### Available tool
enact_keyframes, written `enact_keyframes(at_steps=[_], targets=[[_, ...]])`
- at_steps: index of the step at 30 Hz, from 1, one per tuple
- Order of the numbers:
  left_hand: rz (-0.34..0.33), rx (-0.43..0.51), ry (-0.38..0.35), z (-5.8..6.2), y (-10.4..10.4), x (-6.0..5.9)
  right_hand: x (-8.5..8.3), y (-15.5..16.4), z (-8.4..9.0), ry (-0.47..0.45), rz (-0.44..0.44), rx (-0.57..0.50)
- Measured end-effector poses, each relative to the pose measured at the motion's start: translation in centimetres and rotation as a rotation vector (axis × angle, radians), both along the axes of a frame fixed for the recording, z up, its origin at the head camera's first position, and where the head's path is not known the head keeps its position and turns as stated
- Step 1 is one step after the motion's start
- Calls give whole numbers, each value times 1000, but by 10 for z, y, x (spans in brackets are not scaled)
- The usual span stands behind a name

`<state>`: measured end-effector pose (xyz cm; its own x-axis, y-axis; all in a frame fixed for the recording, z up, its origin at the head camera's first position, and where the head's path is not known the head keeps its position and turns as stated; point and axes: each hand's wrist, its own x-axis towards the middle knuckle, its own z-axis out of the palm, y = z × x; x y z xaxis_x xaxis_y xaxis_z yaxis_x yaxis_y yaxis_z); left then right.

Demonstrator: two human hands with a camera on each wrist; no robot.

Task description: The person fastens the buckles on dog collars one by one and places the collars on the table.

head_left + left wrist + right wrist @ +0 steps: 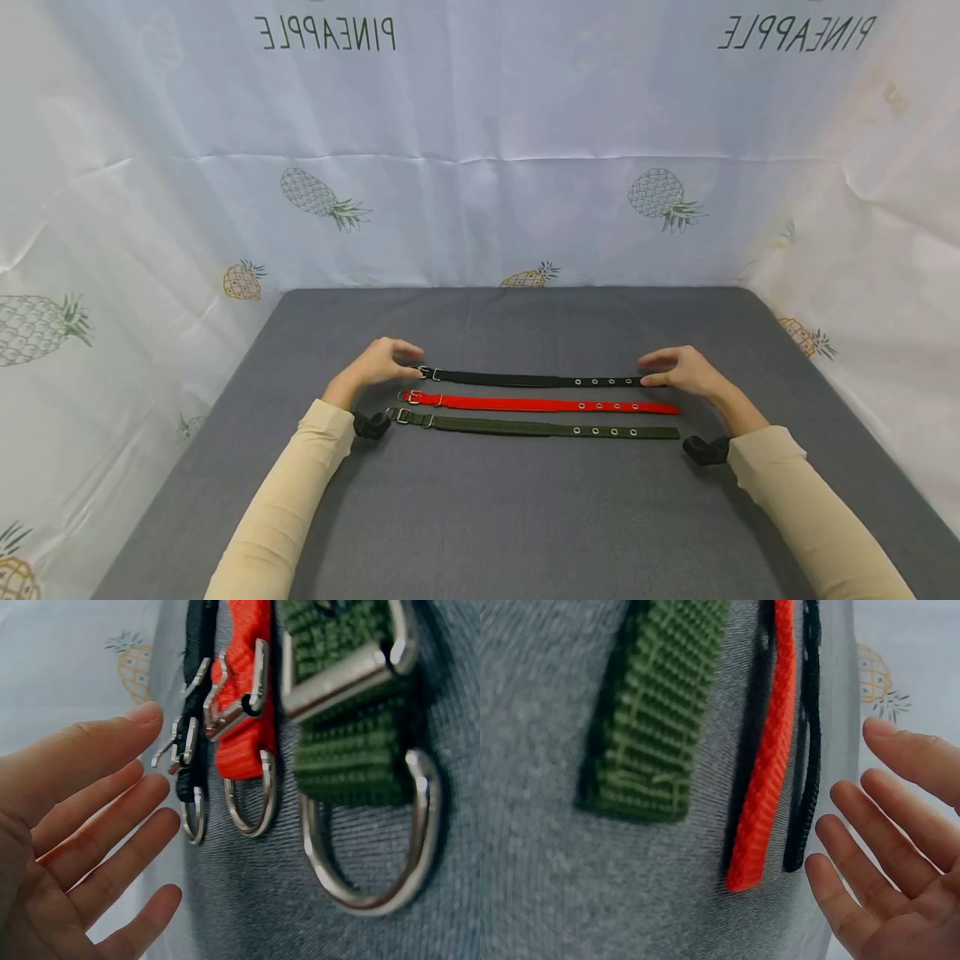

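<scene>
Three flat collars with metal buckles lie stretched side by side on the grey table: a black collar (pixel 510 380) farthest back, a red collar (pixel 517 404) in the middle, a green collar (pixel 517 427) nearest. At the black collar's buckle end is my left hand (pixel 380 362), fingers spread and relaxed; the left wrist view shows nothing in its grasp. My right hand (pixel 684 370) is by the black collar's plain end, its fingers loosely extended. In the right wrist view the black strap (pixel 810 765) lies beside those fingertips, not held.
The grey tabletop (pixel 510 517) stretches in front of the collars and behind them. White curtains (pixel 495 100) printed with pineapples hang at the back and along both sides. A black wrist device (pixel 371 425) sits on the left wrist, another (pixel 707 451) on the right.
</scene>
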<state>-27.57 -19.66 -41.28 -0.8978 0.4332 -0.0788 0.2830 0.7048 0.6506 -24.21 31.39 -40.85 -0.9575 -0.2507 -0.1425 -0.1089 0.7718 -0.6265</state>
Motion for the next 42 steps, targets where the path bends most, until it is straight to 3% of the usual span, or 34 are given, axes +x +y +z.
enact_keyframes(at_steps=[7, 19, 26, 34, 42], targets=[[-11, -35, -5, -4, 4, -4, -6, 2, -5, -15, 24, 29], [-19, -121, 86, -9, 13, -7, -7, -2, -9, 14, 37, 89], [-24, -145, 110, -5, 12, -7, -5, -2, -5, 26, 52, 61], [16, -122, 79, 8, 7, -1, -3, -4, 4, 47, 74, 41], [5, -84, 130, 13, -1, -1, -1, -3, 7, 39, 69, -16]])
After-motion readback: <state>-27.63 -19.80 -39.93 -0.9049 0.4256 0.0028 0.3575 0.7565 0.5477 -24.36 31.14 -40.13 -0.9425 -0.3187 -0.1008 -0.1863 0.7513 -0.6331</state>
